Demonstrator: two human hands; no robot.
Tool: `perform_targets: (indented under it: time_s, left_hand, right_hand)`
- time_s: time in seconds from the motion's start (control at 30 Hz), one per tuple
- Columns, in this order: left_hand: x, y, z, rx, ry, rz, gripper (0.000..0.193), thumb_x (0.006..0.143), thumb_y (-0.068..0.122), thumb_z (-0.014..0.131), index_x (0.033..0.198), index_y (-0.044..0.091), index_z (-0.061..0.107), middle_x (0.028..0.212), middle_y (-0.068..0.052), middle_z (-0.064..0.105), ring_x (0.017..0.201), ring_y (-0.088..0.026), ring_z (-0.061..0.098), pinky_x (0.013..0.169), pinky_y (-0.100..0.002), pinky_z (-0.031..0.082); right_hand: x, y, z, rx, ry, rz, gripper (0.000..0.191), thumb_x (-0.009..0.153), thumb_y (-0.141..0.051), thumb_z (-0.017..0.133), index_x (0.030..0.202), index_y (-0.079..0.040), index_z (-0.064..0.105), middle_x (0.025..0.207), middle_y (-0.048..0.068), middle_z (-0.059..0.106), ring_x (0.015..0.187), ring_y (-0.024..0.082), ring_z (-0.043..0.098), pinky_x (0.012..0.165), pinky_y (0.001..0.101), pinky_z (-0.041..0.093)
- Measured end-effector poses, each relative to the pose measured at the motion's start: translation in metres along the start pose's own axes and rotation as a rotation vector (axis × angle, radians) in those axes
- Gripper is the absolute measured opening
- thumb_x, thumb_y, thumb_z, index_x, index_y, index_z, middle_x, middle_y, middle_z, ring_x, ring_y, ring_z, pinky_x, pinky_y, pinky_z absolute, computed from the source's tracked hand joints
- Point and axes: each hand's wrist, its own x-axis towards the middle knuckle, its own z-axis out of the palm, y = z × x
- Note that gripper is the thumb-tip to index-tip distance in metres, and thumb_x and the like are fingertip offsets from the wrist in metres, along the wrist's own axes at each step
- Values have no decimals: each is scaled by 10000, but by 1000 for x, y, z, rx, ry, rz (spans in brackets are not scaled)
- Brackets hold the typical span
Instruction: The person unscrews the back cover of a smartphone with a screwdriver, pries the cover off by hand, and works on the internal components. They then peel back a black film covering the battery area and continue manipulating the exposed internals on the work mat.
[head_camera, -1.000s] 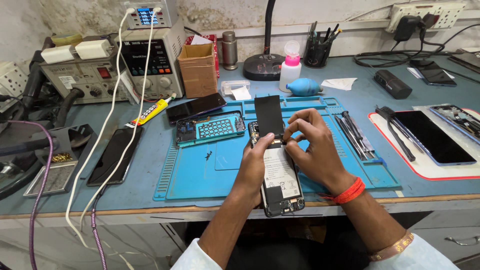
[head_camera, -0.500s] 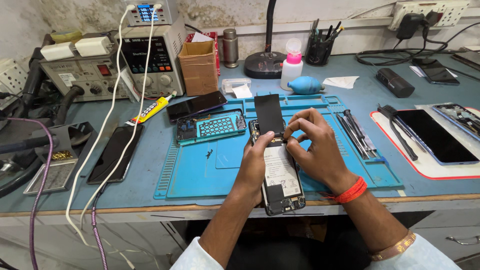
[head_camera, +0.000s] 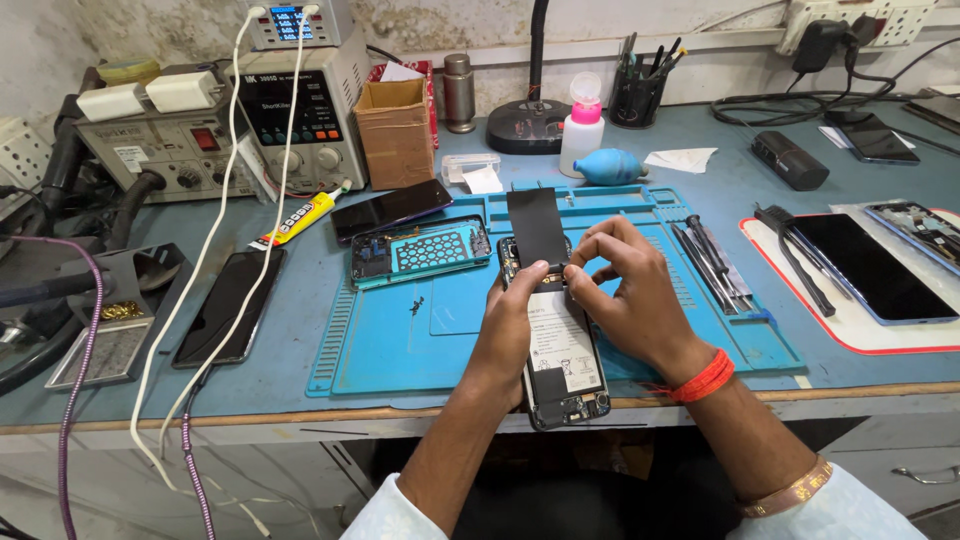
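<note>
An opened phone (head_camera: 562, 345) is steadied at the table's (head_camera: 300, 360) front edge by the left hand (head_camera: 515, 315). A black strip (head_camera: 537, 228) at its top is pinched by the right hand's (head_camera: 630, 290) fingers (head_camera: 583, 268). The blue mat (head_camera: 400, 340) lies underneath.

So the opened phone (head_camera: 562, 352) sits lower centre on the work mat (head_camera: 400, 345), which lies on the bench (head_camera: 300, 390), with both hands over it and a flat panel (head_camera: 537, 227) just behind. A phone frame (head_camera: 420, 250) lies left of the panel. Tweezers (head_camera: 712, 262) sit right of the hands, the power supply (head_camera: 300, 120) upper left.
</note>
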Motion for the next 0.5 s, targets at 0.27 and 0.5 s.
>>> perform_targets:
  time_s: [0.27, 0.5]
  left_hand:
    - [-3, 2, 3, -4, 18, 7, 282, 996, 304, 535, 1085, 53, 628, 837, -59, 680, 683, -157, 686, 608, -335, 587]
    - [-3, 6, 8, -77, -62, 24, 348, 1010, 308, 513, 1150, 8, 619, 913, -123, 708, 761, -247, 748, 615, -374, 616]
  right_hand:
    - [0, -2, 0, 61, -1, 4, 129, 896, -121, 704, 912, 0, 662, 1054, 93, 587, 919, 172, 668, 721, 289, 640]
    - [-2, -1, -2, 101, 102, 51, 104, 915, -96, 671, 929, 0, 633, 1071, 84, 584, 894, 141, 652, 651, 314, 628]
